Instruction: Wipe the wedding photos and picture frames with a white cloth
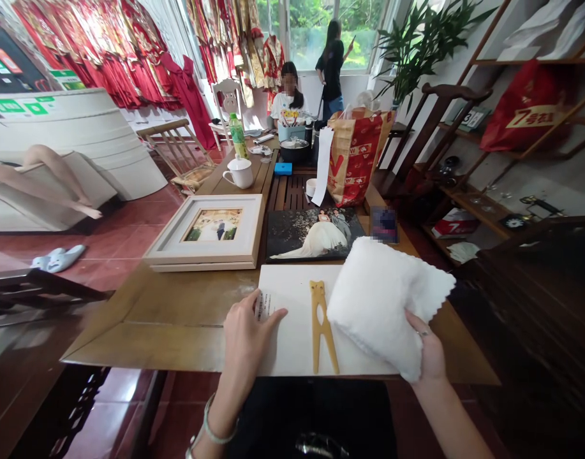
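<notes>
A flat white board point(292, 331) with small printed text on its left side lies at the near table edge. My left hand point(247, 335) rests at the board's left edge, thumb and fingers apart; it holds nothing that I can see. On the board lies a yellow wooden animal-shaped piece point(318, 319) with two long legs and an oval hole. Gripped by its right side in my right hand point(429, 354) is a thick, folded, fluffy white cloth point(376, 299) with a wavy edge. It hides the board's right part.
Behind the board are a framed photo point(206, 229) and a wedding photo panel point(316, 236). Farther back stand a lidded white mug point(239, 173), a green bottle point(237, 135) and a tall paper bag point(359, 156). Two people are near the window; another person's legs point(48, 172) show left.
</notes>
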### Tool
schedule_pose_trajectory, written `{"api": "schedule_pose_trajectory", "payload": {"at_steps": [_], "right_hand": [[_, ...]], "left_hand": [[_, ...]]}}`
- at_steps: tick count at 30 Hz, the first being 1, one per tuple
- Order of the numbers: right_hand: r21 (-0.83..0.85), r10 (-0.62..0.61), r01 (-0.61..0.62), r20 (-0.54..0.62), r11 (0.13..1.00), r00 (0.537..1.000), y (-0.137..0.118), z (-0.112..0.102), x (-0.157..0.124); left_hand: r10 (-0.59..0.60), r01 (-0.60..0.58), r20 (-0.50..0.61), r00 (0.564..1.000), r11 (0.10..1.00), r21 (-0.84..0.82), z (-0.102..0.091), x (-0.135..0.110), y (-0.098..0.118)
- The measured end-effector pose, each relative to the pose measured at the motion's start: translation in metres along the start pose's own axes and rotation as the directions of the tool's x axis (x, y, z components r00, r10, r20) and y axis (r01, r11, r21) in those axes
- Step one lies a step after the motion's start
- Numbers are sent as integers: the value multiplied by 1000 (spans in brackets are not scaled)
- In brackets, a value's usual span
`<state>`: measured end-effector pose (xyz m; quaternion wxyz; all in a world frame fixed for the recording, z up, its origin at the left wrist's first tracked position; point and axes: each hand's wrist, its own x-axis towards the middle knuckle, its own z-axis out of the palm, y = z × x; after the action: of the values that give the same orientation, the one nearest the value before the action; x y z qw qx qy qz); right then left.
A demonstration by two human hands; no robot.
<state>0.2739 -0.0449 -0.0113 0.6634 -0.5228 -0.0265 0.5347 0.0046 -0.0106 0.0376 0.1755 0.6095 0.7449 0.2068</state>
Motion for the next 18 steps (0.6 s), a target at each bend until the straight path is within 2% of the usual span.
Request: {"api": "schedule_pose_trajectory", "payload": {"at_steps": [6,14,18], "right_hand": [[73,20,-21,17,997,1000,2,6,-2],[66,-24,18,95,998,995,1,12,-1],[76,-58,51,94,996,994,2,13,2]], "left_hand": [[14,-13,-30,999,999,43,11,-2,-3],[47,-46,-99,994,999,8,18,-2,-11],[87,-95,-148,985,994,-50,21,-2,-22]]}}
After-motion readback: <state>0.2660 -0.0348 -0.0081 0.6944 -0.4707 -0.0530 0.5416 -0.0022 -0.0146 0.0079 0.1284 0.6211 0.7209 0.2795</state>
